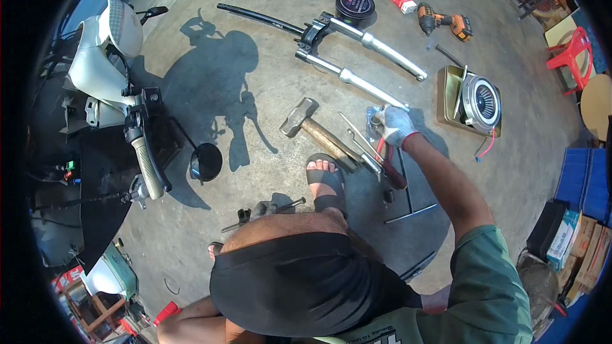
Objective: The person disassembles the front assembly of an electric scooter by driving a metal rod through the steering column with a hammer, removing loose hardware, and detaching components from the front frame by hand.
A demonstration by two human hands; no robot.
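My right hand (396, 126), in a white work glove, reaches down among hand tools, its fingers curled by a small bluish clear item (372, 114). What lies in its grip is hidden. Just beyond it ends the lower leg of a motorcycle front fork (347, 76), with a black steering stem. My left hand (260, 209), in a grey glove, is partly covered by my knee; it is closed around a long bolt (294, 204) whose head sticks out rightward. Beside my right hand lie red-handled pliers (381, 148), wrenches (361, 145) and a T-handle wrench (409, 213).
A sledgehammer (299, 118) lies ahead of my sandaled foot. At left stands a white scooter (105, 57) with its handlebar and mirror (206, 162). Farther off are a round black tin (354, 6), a cordless drill (443, 22) and a metal tray (448, 105) holding a round fan-like part (482, 103).
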